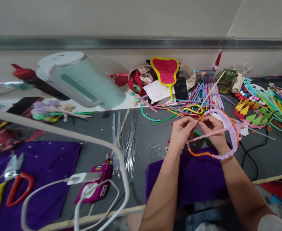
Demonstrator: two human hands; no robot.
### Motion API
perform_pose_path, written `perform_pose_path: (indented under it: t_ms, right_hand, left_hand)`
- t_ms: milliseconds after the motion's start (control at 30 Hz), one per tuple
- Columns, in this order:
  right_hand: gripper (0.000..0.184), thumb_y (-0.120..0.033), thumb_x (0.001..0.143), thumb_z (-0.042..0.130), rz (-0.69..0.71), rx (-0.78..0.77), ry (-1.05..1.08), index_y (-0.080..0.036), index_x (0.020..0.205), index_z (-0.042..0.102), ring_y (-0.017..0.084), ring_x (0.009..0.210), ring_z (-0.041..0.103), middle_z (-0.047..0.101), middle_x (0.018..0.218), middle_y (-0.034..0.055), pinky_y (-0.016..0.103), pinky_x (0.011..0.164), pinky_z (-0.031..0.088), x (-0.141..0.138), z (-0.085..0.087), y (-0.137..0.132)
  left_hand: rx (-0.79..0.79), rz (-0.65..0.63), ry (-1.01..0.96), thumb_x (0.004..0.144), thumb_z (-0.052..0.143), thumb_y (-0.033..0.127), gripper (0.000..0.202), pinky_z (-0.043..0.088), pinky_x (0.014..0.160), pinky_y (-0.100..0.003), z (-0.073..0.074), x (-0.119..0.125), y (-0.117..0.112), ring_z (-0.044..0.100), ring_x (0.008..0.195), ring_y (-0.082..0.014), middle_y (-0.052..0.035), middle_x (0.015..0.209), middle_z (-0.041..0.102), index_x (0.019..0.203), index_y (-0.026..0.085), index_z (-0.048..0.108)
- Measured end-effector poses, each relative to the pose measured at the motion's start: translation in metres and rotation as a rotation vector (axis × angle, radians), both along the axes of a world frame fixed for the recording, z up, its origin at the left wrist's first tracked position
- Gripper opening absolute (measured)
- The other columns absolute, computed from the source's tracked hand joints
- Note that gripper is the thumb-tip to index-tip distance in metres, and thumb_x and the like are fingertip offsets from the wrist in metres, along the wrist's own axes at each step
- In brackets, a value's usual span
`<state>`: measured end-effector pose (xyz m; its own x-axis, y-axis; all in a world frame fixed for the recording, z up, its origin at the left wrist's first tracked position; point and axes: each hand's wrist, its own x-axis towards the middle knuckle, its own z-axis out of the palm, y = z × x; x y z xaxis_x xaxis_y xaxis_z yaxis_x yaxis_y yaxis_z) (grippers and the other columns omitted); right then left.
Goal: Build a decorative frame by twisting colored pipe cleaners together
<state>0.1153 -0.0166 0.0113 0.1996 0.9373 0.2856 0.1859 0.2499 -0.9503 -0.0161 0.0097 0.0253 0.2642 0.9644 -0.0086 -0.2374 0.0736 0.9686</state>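
My left hand (182, 130) and my right hand (212, 129) meet over the table, fingers pinched. Between them they hold a looped pipe cleaner band (233, 138) of lilac, orange and pink fuzzy stems, part of it twisted. The lilac and orange loop hangs around my right wrist, and a pink twisted strand crosses below my fingers. My fingertips hide the exact point being gripped. Beneath my forearms lies a folded purple cloth (198, 183). Just behind my hands is a yellow-handled tool (193, 109), partly hidden among loose stems.
Bundled pipe cleaners (207, 93) lie behind my hands, with more stems (279, 106) at right. A leaning light-green pitcher (88, 80), large scissors (17, 179), a magenta power bank (95, 184) and a white cable arm (83, 136) occupy the left. A green-lidded jar (227, 80) stands behind.
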Motion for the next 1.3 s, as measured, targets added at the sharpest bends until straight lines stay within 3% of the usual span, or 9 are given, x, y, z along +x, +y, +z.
perform_pose_path:
  t_ms: [333,733,1100,1200,1300]
  right_hand:
    - [0.009,-0.029,0.075,0.063,0.064,-0.002,0.112,-0.020,0.074,0.062,0.010,0.057,0.052,0.060,0.068,-0.0020,0.022,0.053,0.042,-0.0015,0.0002,0.0014]
    - [0.014,-0.032,0.073,0.067,0.105,-0.047,0.198,-0.019,0.071,0.062,0.009,0.054,0.049,0.059,0.065,-0.0018,0.023,0.050,0.041,-0.0013,-0.0024,0.0013]
    - [0.011,-0.031,0.071,0.067,0.112,-0.012,0.089,-0.020,0.070,0.065,0.013,0.064,0.057,0.063,0.073,0.0002,0.025,0.059,0.049,-0.0008,0.0004,-0.0014]
    - [0.010,-0.030,0.071,0.066,0.070,-0.018,0.073,-0.020,0.070,0.064,0.013,0.065,0.057,0.062,0.073,0.0004,0.026,0.061,0.050,-0.0014,0.0017,-0.0016]
    - [0.010,-0.029,0.070,0.065,0.024,-0.021,0.107,-0.019,0.071,0.063,0.013,0.065,0.058,0.062,0.072,-0.0001,0.025,0.061,0.050,-0.0014,0.0010,0.0008]
  left_hand:
    - [0.016,0.051,0.079,0.071,0.065,0.033,0.019,0.034,0.038,-0.018,-0.0024,-0.0007,0.0002,0.043,0.042,-0.0060,0.0018,0.055,0.055,0.065,0.015,0.066]
    - [-0.171,-0.052,-0.067,0.064,0.067,0.030,0.017,0.025,0.034,-0.017,0.0016,-0.0018,0.0020,0.037,0.036,-0.0036,0.0045,0.048,0.048,0.060,0.015,0.060]
    - [-0.342,-0.206,-0.112,0.058,0.066,0.027,0.017,0.017,0.033,-0.015,0.0005,-0.0070,0.0063,0.026,0.032,-0.0013,0.0058,0.042,0.041,0.057,0.014,0.054]
    - [-0.295,-0.202,-0.075,0.061,0.068,0.029,0.020,0.019,0.033,-0.015,0.0010,-0.0072,0.0051,0.028,0.032,-0.0013,0.0066,0.044,0.041,0.058,0.015,0.054]
    - [-0.146,-0.110,0.005,0.067,0.069,0.034,0.023,0.024,0.033,-0.016,0.0023,-0.0053,0.0021,0.036,0.034,-0.0027,0.0054,0.052,0.047,0.068,0.015,0.057]
